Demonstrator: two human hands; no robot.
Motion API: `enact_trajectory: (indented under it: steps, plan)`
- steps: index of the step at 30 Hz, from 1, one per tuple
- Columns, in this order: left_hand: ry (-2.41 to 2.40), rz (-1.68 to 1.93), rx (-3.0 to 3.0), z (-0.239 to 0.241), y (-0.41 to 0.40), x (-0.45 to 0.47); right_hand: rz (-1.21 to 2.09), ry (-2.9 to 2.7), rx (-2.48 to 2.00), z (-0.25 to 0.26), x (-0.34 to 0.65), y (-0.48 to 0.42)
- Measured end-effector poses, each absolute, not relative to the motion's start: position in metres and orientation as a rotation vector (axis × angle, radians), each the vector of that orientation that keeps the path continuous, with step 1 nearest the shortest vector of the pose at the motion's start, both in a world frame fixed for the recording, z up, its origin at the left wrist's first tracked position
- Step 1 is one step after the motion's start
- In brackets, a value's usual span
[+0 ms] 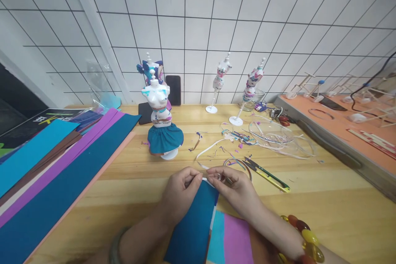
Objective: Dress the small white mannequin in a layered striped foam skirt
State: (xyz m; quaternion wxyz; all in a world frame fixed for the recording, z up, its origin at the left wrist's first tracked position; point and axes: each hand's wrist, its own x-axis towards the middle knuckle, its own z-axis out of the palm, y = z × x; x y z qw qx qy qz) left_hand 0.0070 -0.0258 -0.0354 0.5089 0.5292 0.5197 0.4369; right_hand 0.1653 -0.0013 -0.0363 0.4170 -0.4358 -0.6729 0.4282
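A teal sheet (193, 218), of cloth or crepe paper, hangs below my two hands with a narrow white strip (208, 181) along its top edge. The thumb and forefinger of my left hand (182, 192) pinch its upper left corner. My right hand (233, 187) is closed in a pinch on the white strip near the right corner, fingertips close to the left ones. A striped piece in turquoise, purple and brown (236, 237) lies below my right forearm. Beyond the hands, a small white dress form (157, 95) wears a gathered teal skirt (165, 138).
Yellow-handled thread snips (267, 173) lie right of my right hand. Scraps and loose white strips (275, 140) spread behind them. Two more dress forms (222, 74) stand near the tiled wall. Long coloured sheets (71, 177) lie left; an orange raised surface (337, 119) borders the right.
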Motion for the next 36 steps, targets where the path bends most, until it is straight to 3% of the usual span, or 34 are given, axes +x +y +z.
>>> enact_trajectory:
  steps: [26, 36]
  plan:
    - [1.249, 1.017, 1.100, -0.041, -0.021, 0.004, 0.992, -1.776, -1.125, -0.037, 0.168, 0.001]
    - [1.291, 1.205, 0.847, -0.033, -0.009, -0.009, 0.879, -1.836, -1.174, -0.030, 0.181, 0.008]
